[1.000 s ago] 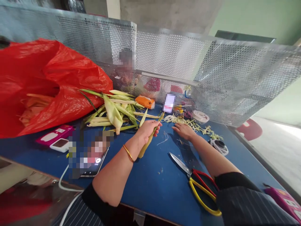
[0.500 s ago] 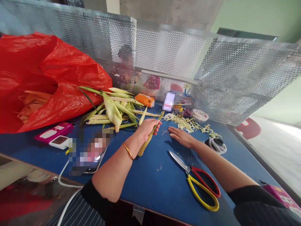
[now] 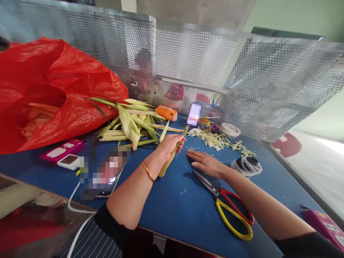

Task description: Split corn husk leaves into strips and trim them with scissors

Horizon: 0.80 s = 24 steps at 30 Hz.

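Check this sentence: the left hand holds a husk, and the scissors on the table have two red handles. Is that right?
Not both red: the head view shows the scissors with one red handle and one yellow handle. The rest stands: the left hand holds a husk, and the scissors lie on the table.

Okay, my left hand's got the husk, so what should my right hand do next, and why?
Perhaps pinch the loose white threads: the right hand is palm down with its fingertips close to them and seems to hold nothing, while the left hand grips the husk.
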Each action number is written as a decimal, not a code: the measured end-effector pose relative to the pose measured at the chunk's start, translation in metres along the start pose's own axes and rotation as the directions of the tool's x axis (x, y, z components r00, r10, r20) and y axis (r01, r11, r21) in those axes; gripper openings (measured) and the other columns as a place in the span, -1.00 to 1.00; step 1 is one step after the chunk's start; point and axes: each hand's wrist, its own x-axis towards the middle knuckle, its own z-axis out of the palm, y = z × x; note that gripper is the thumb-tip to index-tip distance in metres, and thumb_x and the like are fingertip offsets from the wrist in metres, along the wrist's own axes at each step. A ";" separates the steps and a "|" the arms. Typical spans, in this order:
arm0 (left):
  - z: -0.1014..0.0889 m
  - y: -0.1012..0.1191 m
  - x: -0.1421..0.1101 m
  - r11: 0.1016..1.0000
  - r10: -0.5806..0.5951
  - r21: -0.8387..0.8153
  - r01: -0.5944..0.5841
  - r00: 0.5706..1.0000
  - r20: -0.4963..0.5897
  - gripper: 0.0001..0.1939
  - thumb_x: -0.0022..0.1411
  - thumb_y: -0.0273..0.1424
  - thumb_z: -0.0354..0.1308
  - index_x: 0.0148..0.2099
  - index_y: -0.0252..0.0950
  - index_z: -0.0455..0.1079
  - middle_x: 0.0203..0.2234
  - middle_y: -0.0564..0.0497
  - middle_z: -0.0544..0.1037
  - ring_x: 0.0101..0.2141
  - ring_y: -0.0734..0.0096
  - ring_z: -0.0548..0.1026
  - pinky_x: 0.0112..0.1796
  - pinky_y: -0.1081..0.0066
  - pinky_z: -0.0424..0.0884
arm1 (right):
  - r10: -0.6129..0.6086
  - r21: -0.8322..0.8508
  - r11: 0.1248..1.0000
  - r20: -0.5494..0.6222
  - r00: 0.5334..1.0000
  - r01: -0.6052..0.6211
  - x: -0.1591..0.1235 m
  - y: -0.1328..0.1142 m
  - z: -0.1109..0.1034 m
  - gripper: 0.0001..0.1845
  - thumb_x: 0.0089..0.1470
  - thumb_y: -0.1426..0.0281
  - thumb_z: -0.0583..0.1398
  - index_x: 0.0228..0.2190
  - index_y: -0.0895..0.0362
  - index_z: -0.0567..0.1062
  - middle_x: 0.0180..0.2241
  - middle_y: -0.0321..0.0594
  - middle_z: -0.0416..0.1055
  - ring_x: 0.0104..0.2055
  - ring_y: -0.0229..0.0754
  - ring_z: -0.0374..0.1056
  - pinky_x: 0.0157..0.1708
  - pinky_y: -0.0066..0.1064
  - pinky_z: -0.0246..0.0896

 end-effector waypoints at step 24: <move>0.002 0.001 -0.004 1.000 -0.001 -0.016 0.001 1.000 0.005 -0.78 0.28 -0.49 0.09 -0.45 -0.38 0.38 -0.63 0.10 0.36 -0.69 0.66 0.28 -0.64 0.57 0.17 | 0.221 -0.067 0.973 0.009 0.975 -0.220 0.031 0.016 0.000 -0.25 0.30 -0.02 -0.21 0.31 0.15 0.13 0.36 -0.12 -0.03 0.39 -0.09 -0.10 0.34 -0.19 -0.18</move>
